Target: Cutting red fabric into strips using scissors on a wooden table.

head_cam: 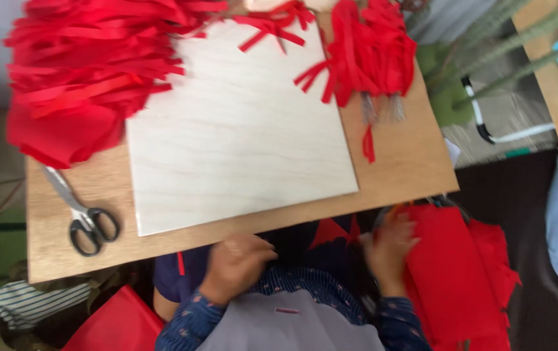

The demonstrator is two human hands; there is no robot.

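Pale board (240,123) centres the wooden desk (402,169), scissors (84,218) left of it, left hand (236,263) curled empty below, right hand (392,250) gripping red fabric (451,273).

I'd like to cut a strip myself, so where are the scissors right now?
The scissors lie on the wooden table near its left edge in the head view, just left of the pale board and below the heap of red strips.

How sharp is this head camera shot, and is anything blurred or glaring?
Head view: soft overall, with motion blur strongest on the right hand against the red fabric; the left hand is slightly smeared too; the scissors read clearer; the pale board is evenly lit, without harsh glare.
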